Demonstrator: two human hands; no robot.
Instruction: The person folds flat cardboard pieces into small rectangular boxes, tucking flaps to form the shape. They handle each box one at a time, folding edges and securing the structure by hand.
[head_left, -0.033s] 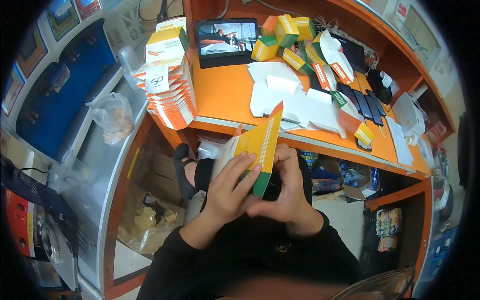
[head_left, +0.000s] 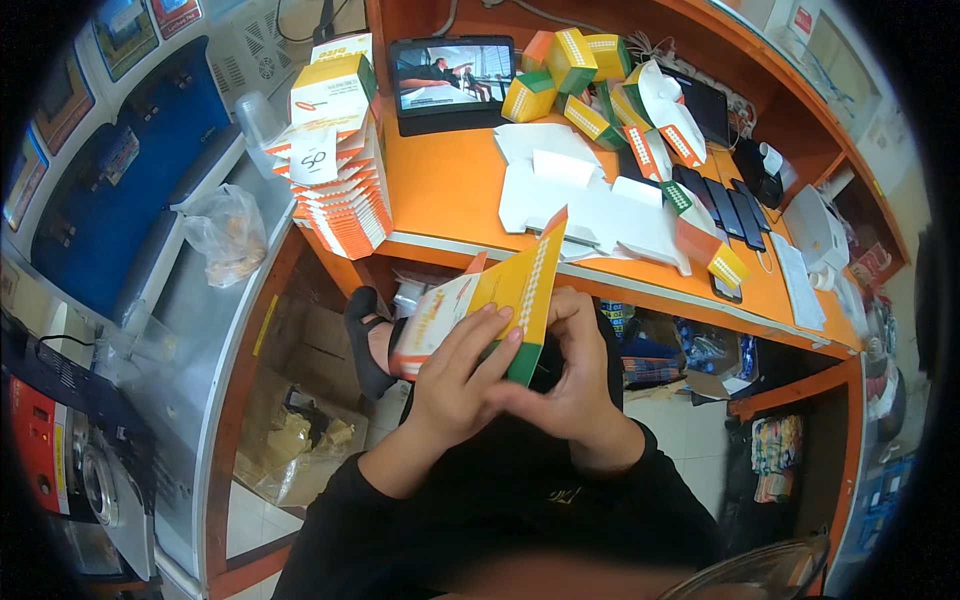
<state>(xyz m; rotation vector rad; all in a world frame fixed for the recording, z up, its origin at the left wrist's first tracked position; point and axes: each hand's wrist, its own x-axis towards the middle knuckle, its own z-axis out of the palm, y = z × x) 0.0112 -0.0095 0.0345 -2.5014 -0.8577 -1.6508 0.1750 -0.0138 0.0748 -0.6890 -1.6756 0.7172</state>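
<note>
A partly folded carton [head_left: 500, 300] in yellow, green, white and orange is held tilted above my lap, in front of the table edge. My left hand [head_left: 455, 375] lies over its yellow panel, fingers bent and pressing, thumb hidden. On the carton's right side, my right hand [head_left: 570, 385] has its fingers curled behind the upright yellow flap. The right thumb reaches left along the green bottom edge. The white and orange panel sticks out to the left, beyond my left fingers.
Flat cartons stand in a tall stack [head_left: 345, 190] at the table's left. Folded cartons [head_left: 575, 75] pile up at the back, with white blanks [head_left: 560, 195] in front. Phones [head_left: 740, 215] lie to the right. A tablet [head_left: 453, 80] stands behind. A clear bag [head_left: 228, 235] rests on the grey counter.
More of the carton's white and orange panel now shows at the left, swung outward. My right thumb has shifted slightly up and left along the lower edge. My left hand stays nearly still.
</note>
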